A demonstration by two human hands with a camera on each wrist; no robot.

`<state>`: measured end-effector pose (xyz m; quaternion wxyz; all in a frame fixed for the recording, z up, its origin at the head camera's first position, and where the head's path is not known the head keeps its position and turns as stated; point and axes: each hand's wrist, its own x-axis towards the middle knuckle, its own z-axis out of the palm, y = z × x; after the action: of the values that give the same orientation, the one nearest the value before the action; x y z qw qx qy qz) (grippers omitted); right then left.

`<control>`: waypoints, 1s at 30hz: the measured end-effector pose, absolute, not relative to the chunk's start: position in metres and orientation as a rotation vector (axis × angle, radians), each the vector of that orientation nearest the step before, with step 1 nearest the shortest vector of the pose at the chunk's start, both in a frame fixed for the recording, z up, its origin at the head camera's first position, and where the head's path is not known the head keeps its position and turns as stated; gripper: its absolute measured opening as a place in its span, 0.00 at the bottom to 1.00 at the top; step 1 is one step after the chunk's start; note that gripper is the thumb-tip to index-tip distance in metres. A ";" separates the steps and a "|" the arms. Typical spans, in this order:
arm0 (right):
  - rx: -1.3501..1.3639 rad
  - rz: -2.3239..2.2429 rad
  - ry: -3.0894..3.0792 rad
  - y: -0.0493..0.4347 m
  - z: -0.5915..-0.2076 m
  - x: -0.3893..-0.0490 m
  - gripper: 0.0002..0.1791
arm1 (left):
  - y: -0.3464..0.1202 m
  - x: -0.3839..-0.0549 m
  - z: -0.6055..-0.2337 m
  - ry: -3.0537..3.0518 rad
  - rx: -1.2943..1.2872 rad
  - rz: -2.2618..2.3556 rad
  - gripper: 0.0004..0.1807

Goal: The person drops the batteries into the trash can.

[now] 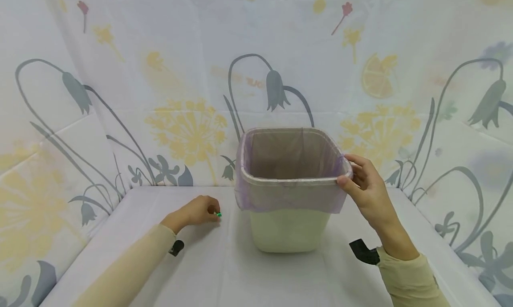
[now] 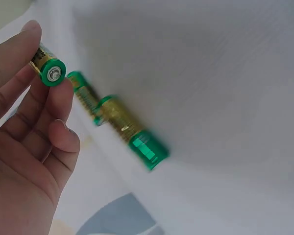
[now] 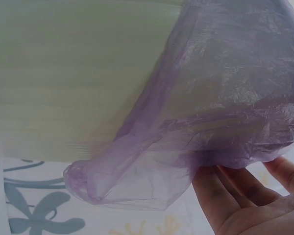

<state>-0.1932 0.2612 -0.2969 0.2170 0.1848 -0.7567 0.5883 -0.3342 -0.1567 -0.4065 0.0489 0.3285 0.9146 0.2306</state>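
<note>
In the head view my left hand is low over the white table, left of a pale trash bin. Thumb and fingers pinch a green-and-gold battery, its terminal end showing in the left wrist view. Beyond the fingertips there lie two more such batteries, a nearer blurred one and one partly behind it. A thin purple bag lines the bin and folds down over its rim. My right hand grips the bin's right rim through the bag, thumb in front and fingers along the side.
A white cloth covers the table. Behind it and at both sides hangs a flower-printed curtain. Each sleeve has a black wrist camera mount, one at the left and another at the right.
</note>
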 end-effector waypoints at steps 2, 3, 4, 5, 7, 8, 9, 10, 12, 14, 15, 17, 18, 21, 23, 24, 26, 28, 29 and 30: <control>0.513 1.618 -2.105 0.261 -0.296 -0.194 0.29 | -0.158 -0.335 -0.399 2.788 0.974 0.692 0.06; 0.511 1.614 -2.108 0.261 -0.296 -0.193 0.29 | -0.159 -0.335 -0.395 2.785 0.959 0.684 0.05; 0.508 1.614 -2.109 0.261 -0.296 -0.193 0.29 | -0.159 -0.335 -0.391 2.780 0.951 0.685 0.05; 0.505 1.616 -2.110 0.261 -0.295 -0.193 0.29 | -0.159 -0.335 -0.386 2.775 0.942 0.688 0.05; 0.500 1.620 -2.110 0.261 -0.295 -0.192 0.29 | -0.160 -0.335 -0.376 2.764 0.933 0.696 0.04; 0.498 1.623 -2.110 0.261 -0.295 -0.192 0.29 | -0.160 -0.335 -0.371 2.762 0.932 0.700 0.04; 0.497 1.624 -2.109 0.261 -0.295 -0.191 0.28 | -0.160 -0.334 -0.365 2.760 0.930 0.706 0.04; 0.497 1.624 -2.108 0.261 -0.295 -0.191 0.28 | -0.160 -0.334 -0.359 2.763 0.931 0.714 0.04; 0.497 1.617 -2.110 0.262 -0.295 -0.191 0.28 | -0.160 -0.333 -0.347 2.773 0.938 0.721 0.05; 0.500 1.622 -2.104 0.262 -0.295 -0.191 0.28 | -0.161 -0.334 -0.337 2.785 0.949 0.726 0.05; 0.503 1.625 -2.100 0.262 -0.295 -0.191 0.28 | -0.161 -0.334 -0.332 2.793 0.954 0.725 0.05; 0.506 1.631 -2.096 0.262 -0.296 -0.191 0.28 | -0.161 -0.334 -0.322 2.809 0.965 0.717 0.06; 0.508 1.637 -2.093 0.262 -0.296 -0.191 0.28 | -0.161 -0.333 -0.318 2.818 0.965 0.714 0.06; 0.512 1.646 -2.089 0.261 -0.297 -0.192 0.28 | -0.159 -0.333 -0.304 2.853 0.973 0.703 0.07; 0.511 1.648 -2.089 0.261 -0.297 -0.192 0.28 | -0.158 -0.334 -0.293 2.877 0.971 0.696 0.07; 0.511 1.649 -2.090 0.261 -0.297 -0.192 0.28 | -0.157 -0.334 -0.288 2.886 0.971 0.697 0.07; 0.512 1.651 -2.090 0.260 -0.297 -0.192 0.28 | -0.154 -0.334 -0.276 2.906 0.972 0.689 0.08; 0.515 1.651 -2.091 0.260 -0.296 -0.192 0.28 | -0.151 -0.335 -0.263 2.920 0.987 0.683 0.08; 0.516 1.651 -2.091 0.260 -0.296 -0.192 0.28 | -0.148 -0.335 -0.257 2.923 0.996 0.684 0.08; 0.517 1.651 -2.091 0.261 -0.296 -0.192 0.28 | -0.146 -0.335 -0.251 2.926 1.010 0.683 0.08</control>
<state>-0.1918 0.2605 -0.2963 0.2123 0.1861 -0.7529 0.5944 -0.3347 -0.1461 -0.2511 -0.0141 0.3185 0.9230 0.2154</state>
